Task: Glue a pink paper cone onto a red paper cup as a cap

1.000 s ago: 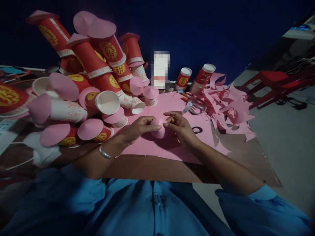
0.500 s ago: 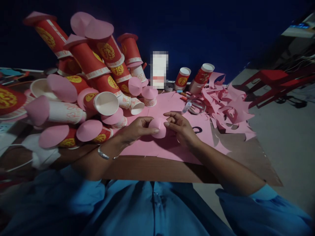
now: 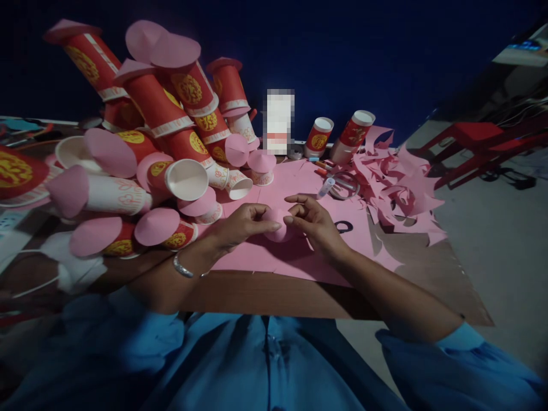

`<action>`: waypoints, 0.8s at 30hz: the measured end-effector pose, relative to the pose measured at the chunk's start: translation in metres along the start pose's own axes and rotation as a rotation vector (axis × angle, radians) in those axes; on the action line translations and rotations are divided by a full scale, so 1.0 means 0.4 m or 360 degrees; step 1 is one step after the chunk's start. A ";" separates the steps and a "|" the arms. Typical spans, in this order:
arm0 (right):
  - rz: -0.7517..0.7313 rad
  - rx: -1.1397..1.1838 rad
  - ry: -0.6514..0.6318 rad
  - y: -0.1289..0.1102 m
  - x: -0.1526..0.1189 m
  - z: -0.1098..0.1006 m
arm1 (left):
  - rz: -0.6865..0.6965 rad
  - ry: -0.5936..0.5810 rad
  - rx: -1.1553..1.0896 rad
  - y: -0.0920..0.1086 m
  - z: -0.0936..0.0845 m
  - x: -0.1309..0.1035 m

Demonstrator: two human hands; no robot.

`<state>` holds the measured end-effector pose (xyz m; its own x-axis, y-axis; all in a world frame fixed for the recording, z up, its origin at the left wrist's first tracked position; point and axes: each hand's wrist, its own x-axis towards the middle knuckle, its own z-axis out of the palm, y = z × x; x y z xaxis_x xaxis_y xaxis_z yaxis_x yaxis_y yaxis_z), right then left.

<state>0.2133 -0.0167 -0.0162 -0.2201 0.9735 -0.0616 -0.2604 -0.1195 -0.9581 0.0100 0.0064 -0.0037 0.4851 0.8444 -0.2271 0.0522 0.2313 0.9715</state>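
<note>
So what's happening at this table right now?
A person in a blue shirt holds a small pink paper cone between the left hand and right hand, above a pink paper sheet. Cups capped with pink cones are heaped to the left; paper scraps lie to the right.

Two hands met at one pink paper cone (image 3: 276, 224) — two upright red cups (image 3: 319, 137) stood far back, one scissors (image 3: 342, 185) right.
</note>
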 end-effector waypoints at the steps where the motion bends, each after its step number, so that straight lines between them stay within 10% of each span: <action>1: 0.0000 0.0007 -0.0013 0.000 0.000 0.000 | -0.0004 0.0002 0.0011 -0.002 0.000 0.001; 24: -0.0146 -0.0195 -0.0018 0.007 -0.006 0.007 | 0.0088 -0.0029 -0.0065 -0.001 0.006 0.004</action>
<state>0.2103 -0.0197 -0.0178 -0.2115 0.9769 0.0305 -0.1637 -0.0047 -0.9865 0.0129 0.0064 -0.0043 0.5022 0.8476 -0.1712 -0.0105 0.2040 0.9789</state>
